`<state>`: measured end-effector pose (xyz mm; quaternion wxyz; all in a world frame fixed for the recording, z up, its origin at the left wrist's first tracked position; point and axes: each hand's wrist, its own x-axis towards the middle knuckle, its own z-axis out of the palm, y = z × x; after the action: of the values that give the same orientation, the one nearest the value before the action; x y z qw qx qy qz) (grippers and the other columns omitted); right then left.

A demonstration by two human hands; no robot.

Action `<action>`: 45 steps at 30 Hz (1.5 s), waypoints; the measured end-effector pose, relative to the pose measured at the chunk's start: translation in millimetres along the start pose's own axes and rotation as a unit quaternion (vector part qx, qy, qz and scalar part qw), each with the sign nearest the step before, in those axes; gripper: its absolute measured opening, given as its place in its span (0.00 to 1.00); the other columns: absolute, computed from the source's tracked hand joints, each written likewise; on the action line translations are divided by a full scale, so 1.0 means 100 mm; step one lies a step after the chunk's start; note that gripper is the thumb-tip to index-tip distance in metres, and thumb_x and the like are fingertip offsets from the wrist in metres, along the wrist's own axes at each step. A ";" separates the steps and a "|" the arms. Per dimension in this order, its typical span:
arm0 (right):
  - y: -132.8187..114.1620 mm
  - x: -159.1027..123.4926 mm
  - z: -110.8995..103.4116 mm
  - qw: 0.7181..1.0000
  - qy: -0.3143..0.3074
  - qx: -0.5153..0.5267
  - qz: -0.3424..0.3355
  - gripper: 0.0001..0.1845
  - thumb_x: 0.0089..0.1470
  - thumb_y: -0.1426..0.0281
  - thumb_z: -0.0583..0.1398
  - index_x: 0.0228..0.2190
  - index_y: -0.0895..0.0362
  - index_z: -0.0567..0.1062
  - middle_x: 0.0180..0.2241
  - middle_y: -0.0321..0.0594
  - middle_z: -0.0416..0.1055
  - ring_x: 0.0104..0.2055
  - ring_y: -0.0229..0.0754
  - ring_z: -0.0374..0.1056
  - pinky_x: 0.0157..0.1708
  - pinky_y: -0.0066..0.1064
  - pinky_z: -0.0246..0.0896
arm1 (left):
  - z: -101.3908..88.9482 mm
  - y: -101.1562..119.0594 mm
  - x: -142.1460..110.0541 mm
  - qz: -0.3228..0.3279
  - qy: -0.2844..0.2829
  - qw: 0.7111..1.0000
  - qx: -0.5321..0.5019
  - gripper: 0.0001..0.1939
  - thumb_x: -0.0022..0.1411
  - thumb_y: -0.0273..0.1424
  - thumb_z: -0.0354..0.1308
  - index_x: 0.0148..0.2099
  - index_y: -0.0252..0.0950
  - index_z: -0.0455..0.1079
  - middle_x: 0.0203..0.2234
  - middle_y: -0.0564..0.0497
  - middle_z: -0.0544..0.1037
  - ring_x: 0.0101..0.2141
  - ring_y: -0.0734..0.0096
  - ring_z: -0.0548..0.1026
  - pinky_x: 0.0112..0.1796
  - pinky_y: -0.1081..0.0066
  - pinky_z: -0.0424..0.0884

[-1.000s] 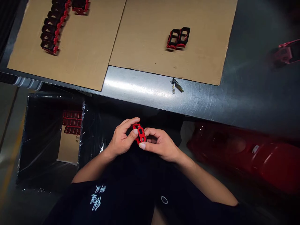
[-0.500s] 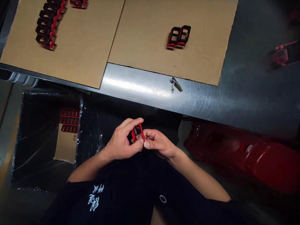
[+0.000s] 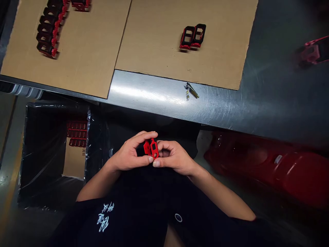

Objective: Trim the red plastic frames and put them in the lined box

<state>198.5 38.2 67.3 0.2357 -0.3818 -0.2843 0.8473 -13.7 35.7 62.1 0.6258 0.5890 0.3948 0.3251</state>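
Between my two hands is a small red bracket (image 3: 154,148) with square openings and a dark part between its sides. My left hand (image 3: 132,151) grips it from the left, index finger along the top and thumb at the lower edge. From the right, my right hand (image 3: 174,156) pinches its lower edge with the thumb, the other fingers curled behind and partly hidden. Both hands are in front of my dark shirt, below the metal table edge. On the cardboard sheet (image 3: 154,51) above, two similar red and black brackets (image 3: 189,36) stand side by side.
A row of red and black brackets (image 3: 47,32) stands on the left cardboard (image 3: 84,65). Small metal pieces (image 3: 192,90) lie on the steel table (image 3: 144,87). Lower left, a plastic-lined box (image 3: 38,144) holds rows of brackets (image 3: 77,133). A red stool-like object (image 3: 257,164) is lower right.
The bracket has turned in my hands, so its flat red side with openings now faces me more. My left hand has shifted slightly; the whole view has moved a little.
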 end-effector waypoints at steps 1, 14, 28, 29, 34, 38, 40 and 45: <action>0.00 0.00 0.00 1.000 0.001 -0.002 -0.001 0.21 0.37 0.63 0.78 0.24 0.57 0.74 0.26 0.31 0.70 0.27 0.32 0.63 0.28 0.26 0.58 | 0.00 -0.01 0.00 -0.003 -0.003 1.000 -0.013 0.33 0.60 0.39 0.69 0.66 0.51 0.67 0.49 0.49 0.74 0.47 0.64 0.75 0.52 0.63 0.72; -0.04 -0.03 0.02 0.996 0.019 -0.060 -0.061 0.17 0.38 0.64 0.78 0.24 0.56 0.79 0.33 0.34 0.71 0.32 0.35 0.67 0.33 0.29 0.65 | -0.03 -0.03 0.07 -0.020 -0.017 0.990 -0.136 0.25 0.58 0.33 0.71 0.58 0.49 0.75 0.46 0.49 0.77 0.44 0.67 0.76 0.47 0.67 0.74; -0.02 0.00 -0.02 0.998 0.031 -0.055 -0.026 0.20 0.38 0.59 0.78 0.27 0.56 0.78 0.29 0.34 0.71 0.28 0.34 0.64 0.28 0.27 0.63 | -0.05 0.06 0.11 -0.055 0.074 0.985 -0.142 0.18 0.65 0.46 0.63 0.44 0.37 0.82 0.38 0.44 0.85 0.40 0.62 0.82 0.45 0.64 0.77; -0.03 0.01 -0.03 0.997 0.041 -0.052 -0.027 0.20 0.40 0.58 0.77 0.29 0.56 0.78 0.29 0.34 0.72 0.28 0.35 0.65 0.28 0.28 0.63 | -0.06 0.06 0.10 -0.067 0.088 0.984 -0.141 0.17 0.63 0.45 0.65 0.44 0.37 0.81 0.39 0.45 0.85 0.41 0.63 0.82 0.45 0.64 0.77; 0.00 0.06 -0.06 0.985 0.083 -0.134 -0.072 0.18 0.47 0.58 0.74 0.35 0.54 0.81 0.34 0.39 0.77 0.34 0.41 0.72 0.35 0.31 0.72 | -0.10 0.10 0.01 -0.143 0.104 0.980 -0.093 0.16 0.58 0.38 0.71 0.44 0.36 0.76 0.45 0.43 0.83 0.42 0.64 0.82 0.44 0.66 0.76; 0.04 0.24 0.01 0.953 0.061 -0.269 -0.127 0.15 0.52 0.58 0.72 0.39 0.53 0.82 0.43 0.44 0.79 0.43 0.47 0.77 0.43 0.37 0.77 | -0.28 0.15 -0.15 -0.149 0.033 0.987 0.050 0.09 0.58 0.33 0.69 0.37 0.35 0.74 0.46 0.44 0.83 0.43 0.63 0.81 0.45 0.65 0.73; 0.05 0.35 0.09 0.937 0.014 -0.328 -0.119 0.18 0.53 0.58 0.71 0.44 0.52 0.82 0.44 0.45 0.80 0.43 0.49 0.78 0.46 0.41 0.77 | -0.44 0.15 -0.32 -0.143 0.006 0.981 0.129 0.06 0.57 0.32 0.68 0.35 0.37 0.75 0.42 0.48 0.83 0.42 0.63 0.80 0.46 0.65 0.72; 0.04 0.57 0.26 0.929 -0.026 -0.361 -0.073 0.31 0.52 0.54 0.71 0.55 0.53 0.77 0.50 0.49 0.80 0.50 0.55 0.78 0.53 0.51 0.75 | -1.28 -0.14 -1.10 -0.251 0.365 0.877 0.184 0.18 0.51 0.35 0.73 0.45 0.40 0.78 0.38 0.52 0.82 0.37 0.69 0.78 0.42 0.69 0.74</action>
<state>143.3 62.6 49.5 0.1361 -0.3972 -0.6043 0.6772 -179.3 0.5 60.9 0.3782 0.4141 0.7826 0.2703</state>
